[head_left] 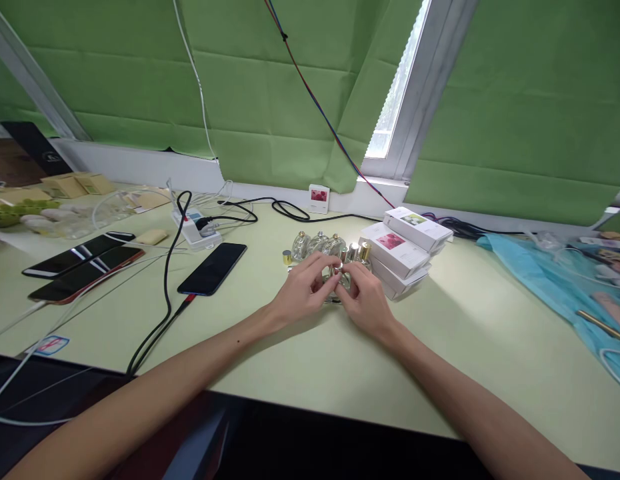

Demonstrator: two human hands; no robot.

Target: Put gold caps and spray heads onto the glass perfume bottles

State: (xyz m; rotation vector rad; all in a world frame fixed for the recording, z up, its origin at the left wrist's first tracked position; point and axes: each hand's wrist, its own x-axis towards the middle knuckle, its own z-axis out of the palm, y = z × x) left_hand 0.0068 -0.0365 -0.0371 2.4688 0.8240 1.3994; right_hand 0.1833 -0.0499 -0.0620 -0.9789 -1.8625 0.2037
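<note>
My left hand (306,287) and my right hand (365,297) meet over a small glass bottle (332,273) on the pale green table. The fingers of both are closed around the bottle's metallic neck (338,268), and they cover most of the bottle. Just behind stand several clear glass bottles (320,245) in a row. A loose gold cap (287,257) lies left of them. Silver and gold caps (364,251) show beyond my right hand. Stacked white boxes (395,250) with pictures on them are close by on the right.
Three phones (213,269) lie on the left with cables. Behind them is a white power strip (193,230). A small white box (319,199) leans at the wall. Blue sheeting (535,273) with loose items covers the right side. Bottles and cartons (77,185) stand far left.
</note>
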